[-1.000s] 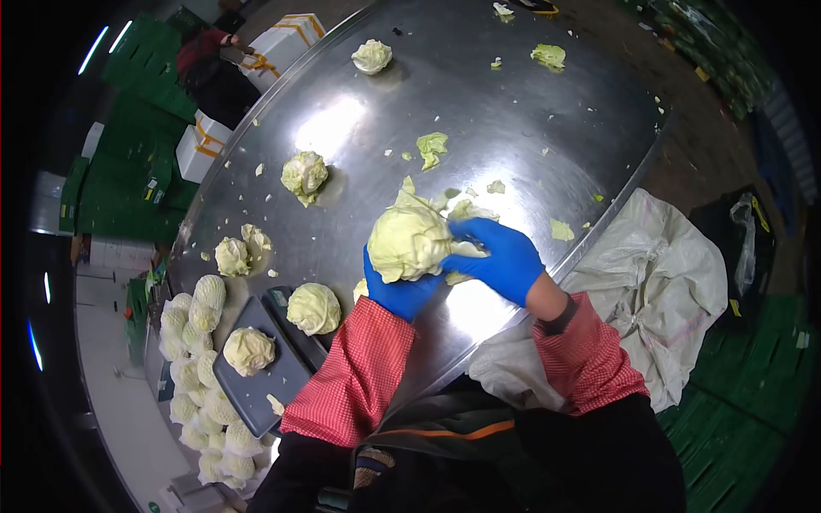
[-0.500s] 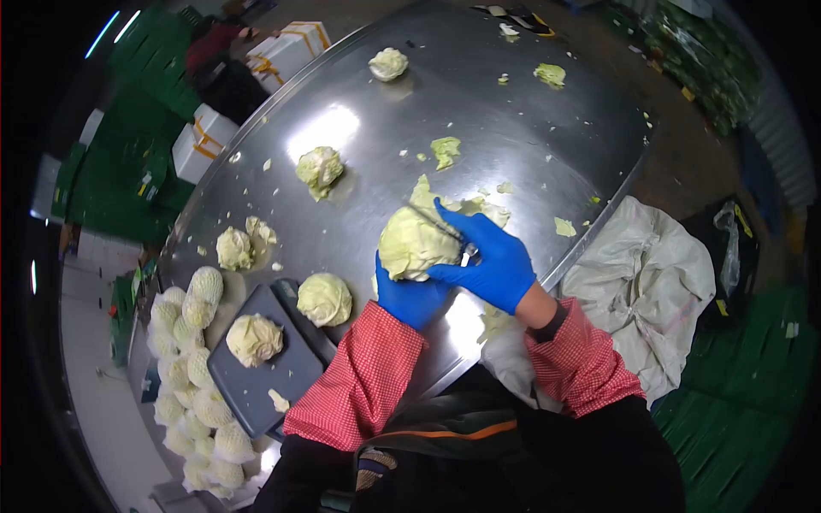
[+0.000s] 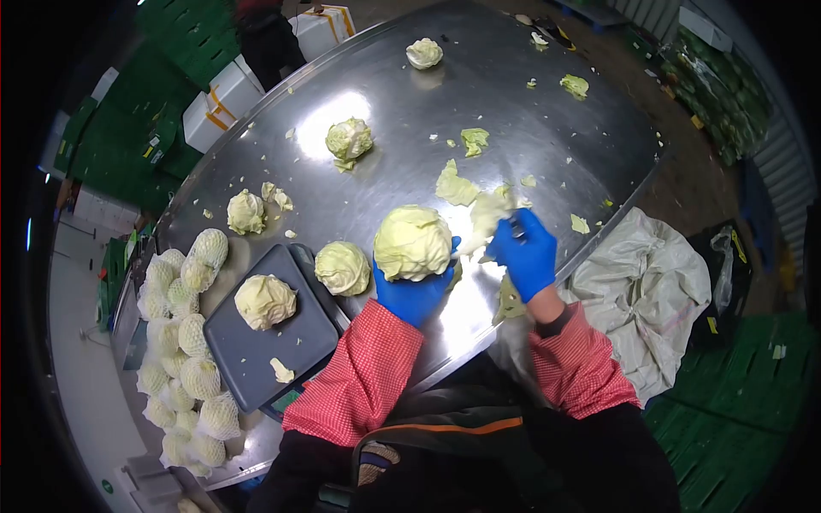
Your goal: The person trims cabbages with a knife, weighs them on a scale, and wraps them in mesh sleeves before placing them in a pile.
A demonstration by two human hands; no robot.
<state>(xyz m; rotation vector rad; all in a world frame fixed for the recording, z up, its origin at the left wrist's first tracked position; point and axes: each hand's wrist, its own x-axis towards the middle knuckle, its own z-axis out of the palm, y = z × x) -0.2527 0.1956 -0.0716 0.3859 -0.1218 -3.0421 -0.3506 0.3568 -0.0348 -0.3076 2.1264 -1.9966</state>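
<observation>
A pale green cabbage (image 3: 412, 243) rests in my left hand (image 3: 410, 295), which cups it from below and from the side. My right hand (image 3: 523, 252) is closed just right of the cabbage, apart from it. A short dark metallic piece, apparently part of a knife (image 3: 517, 228), shows at its fingers; most of it is hidden. A motion-blurred cabbage leaf (image 3: 489, 212) is beside those fingers. Another loose leaf (image 3: 456, 184) lies on the metal table behind the cabbage. Close on the left sits a second trimmed cabbage (image 3: 342, 268).
The metal table (image 3: 402, 111) carries more cabbages (image 3: 349, 139) and leaf scraps. At left, a grey scale tray (image 3: 244, 363) holds a cabbage (image 3: 265, 302), next to several net-wrapped cabbages (image 3: 201, 376). A white sack (image 3: 641, 291) lies at right. Another person (image 3: 267, 43) stands at far left.
My right hand has moved right, off the cabbage, with a leaf now blurred beside it. My left hand still holds the cabbage. The view has shifted slightly.
</observation>
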